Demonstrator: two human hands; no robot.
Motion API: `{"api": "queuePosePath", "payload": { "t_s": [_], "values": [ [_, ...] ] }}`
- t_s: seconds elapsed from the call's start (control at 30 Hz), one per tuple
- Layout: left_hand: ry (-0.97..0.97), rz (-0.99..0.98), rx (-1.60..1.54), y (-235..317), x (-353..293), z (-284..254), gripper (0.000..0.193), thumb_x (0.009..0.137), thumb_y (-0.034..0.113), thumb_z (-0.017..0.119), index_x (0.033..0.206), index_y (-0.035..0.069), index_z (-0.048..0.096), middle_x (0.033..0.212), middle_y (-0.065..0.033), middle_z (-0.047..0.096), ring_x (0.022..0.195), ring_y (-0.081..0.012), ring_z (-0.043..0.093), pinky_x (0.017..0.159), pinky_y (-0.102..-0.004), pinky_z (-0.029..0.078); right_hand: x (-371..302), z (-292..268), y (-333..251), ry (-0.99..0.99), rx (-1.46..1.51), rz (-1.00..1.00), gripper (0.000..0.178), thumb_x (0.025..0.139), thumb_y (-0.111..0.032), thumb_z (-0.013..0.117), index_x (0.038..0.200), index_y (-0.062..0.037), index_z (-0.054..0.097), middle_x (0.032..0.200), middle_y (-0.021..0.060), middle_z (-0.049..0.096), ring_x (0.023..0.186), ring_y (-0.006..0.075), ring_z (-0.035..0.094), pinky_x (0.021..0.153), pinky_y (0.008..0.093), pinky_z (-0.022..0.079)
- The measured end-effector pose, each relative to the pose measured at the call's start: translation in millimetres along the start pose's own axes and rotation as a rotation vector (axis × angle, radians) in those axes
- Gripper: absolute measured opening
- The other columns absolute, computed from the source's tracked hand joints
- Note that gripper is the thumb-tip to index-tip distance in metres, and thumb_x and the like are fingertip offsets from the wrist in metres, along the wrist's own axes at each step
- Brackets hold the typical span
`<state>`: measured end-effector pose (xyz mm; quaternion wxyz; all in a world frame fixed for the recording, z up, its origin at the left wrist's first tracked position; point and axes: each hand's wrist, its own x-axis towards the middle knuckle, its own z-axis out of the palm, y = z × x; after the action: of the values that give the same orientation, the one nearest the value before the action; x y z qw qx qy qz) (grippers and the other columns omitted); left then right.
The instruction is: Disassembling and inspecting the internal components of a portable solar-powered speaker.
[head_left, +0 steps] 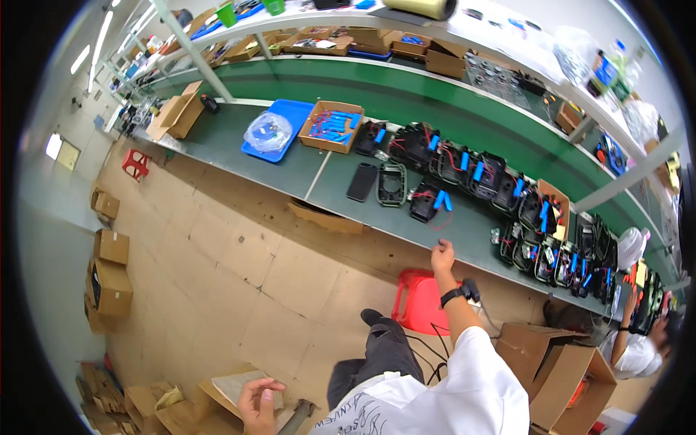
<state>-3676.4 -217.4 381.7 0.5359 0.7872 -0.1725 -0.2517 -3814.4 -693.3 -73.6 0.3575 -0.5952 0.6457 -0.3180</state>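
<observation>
My right hand (442,256), with a black band on its wrist, is stretched out by the front edge of the workbench; its fingers look curled in, and I see nothing in them. Beyond it on the bench lies a black device housing (423,205) with blue cylindrical cells (443,200) and a thin red wire. An empty black frame (392,184) and a dark smartphone (362,181) lie left of that housing. Low in the view, my left hand (259,406) hangs beside an open cardboard box (206,406). Its fingers are loosely bent and apart, holding nothing.
A red plastic stool (423,303) stands under my right arm. Several wired housings (478,174) line the bench, with a box of blue cells (331,125) and a blue tray (297,112) farther left. Cardboard boxes (558,373) stand at lower right, near another person (636,354).
</observation>
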Motion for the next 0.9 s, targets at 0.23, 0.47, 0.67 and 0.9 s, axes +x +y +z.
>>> {"api": "queuePosePath", "payload": {
  "t_s": [0.23, 0.47, 0.67, 0.9],
  "values": [
    [0.103, 0.056, -0.050, -14.2, 99.5, -105.5, 0.026, 0.105, 0.017, 0.057, 0.123, -0.001, 0.061, 0.106, -0.0102, 0.070, 0.102, -0.0186, 0.066, 0.088, -0.0308, 0.052, -160.5, 150.5, -4.4, -0.599, -0.388, -0.073, 0.020, 0.087, -0.022, 0.065, 0.099, -0.0065, 0.067, 0.087, 0.0171, 0.073, 0.079, 0.0351, 0.070, 0.074, 0.0476, 0.056],
    [0.252, 0.065, -0.103, -89.0, 199.5, -269.3, 0.024, 0.105, 0.023, 0.058, 0.122, 0.007, 0.065, 0.107, -0.0028, 0.072, 0.097, -0.0149, 0.067, 0.073, -0.0247, 0.049, -202.2, 332.7, -109.5, -1.434, -0.953, -0.220, 0.037, 0.091, -0.039, 0.064, 0.092, -0.0057, 0.080, 0.072, 0.0076, 0.074, 0.061, 0.0177, 0.069, 0.058, 0.0355, 0.056],
    [0.685, 0.052, -0.240, -132.5, 260.2, -442.9, 0.015, 0.103, 0.009, 0.054, 0.109, -0.001, 0.063, 0.091, -0.0085, 0.068, 0.085, -0.0158, 0.065, 0.082, -0.0319, 0.054, -315.5, 478.5, -310.8, -1.263, -0.394, -0.123, 0.029, 0.092, -0.024, 0.066, 0.105, 0.0012, 0.070, 0.088, 0.0114, 0.076, 0.072, 0.0184, 0.074, 0.061, 0.0323, 0.059],
    [0.473, 0.107, -0.421, -140.0, 414.0, -551.8, 0.016, 0.102, 0.008, 0.057, 0.113, -0.001, 0.064, 0.094, -0.0086, 0.070, 0.090, -0.0165, 0.067, 0.086, -0.0322, 0.054, -347.6, 574.8, -396.0, -1.499, -0.455, -0.290, 0.033, 0.095, -0.029, 0.067, 0.106, 0.0018, 0.071, 0.084, 0.0095, 0.075, 0.069, 0.0168, 0.073, 0.059, 0.0304, 0.057]
  ]
}}
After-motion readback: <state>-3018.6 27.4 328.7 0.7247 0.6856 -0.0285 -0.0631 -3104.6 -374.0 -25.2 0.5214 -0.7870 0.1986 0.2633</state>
